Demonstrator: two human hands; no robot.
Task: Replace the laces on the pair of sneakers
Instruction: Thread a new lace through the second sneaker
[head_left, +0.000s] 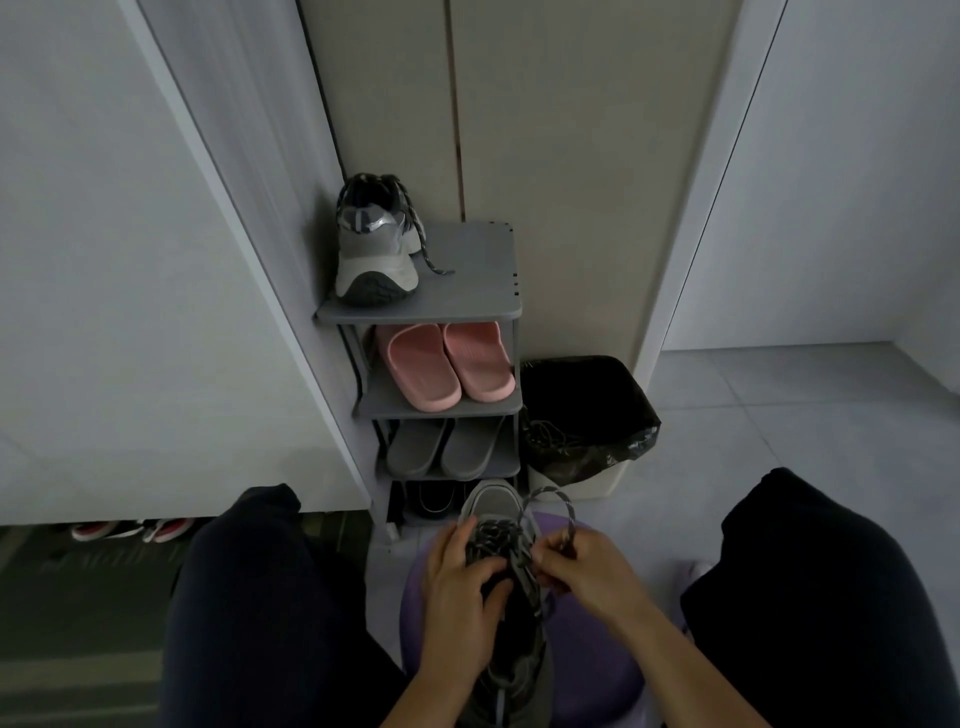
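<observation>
Looking down from the head camera, a sneaker (491, 506) lies on a purple stool (592, 654) between the person's knees, toe pointing away. The left hand (465, 587) grips its laced upper, fingers curled over the opening. The right hand (589, 571) pinches a speckled lace (571, 519), whose loop arches above the toe. The other sneaker (371, 254) stands on a rack's (467, 260) top shelf, heel nearest, one lace end trailing. Pink slippers (447, 369) and grey slippers (441, 449) sit on lower shelves. A black-bagged bin (587, 410) stands just beside the rack.

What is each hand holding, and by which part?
Left hand grips the sneaker around its laced midsection; right hand pinches the lace below its loop.
</observation>
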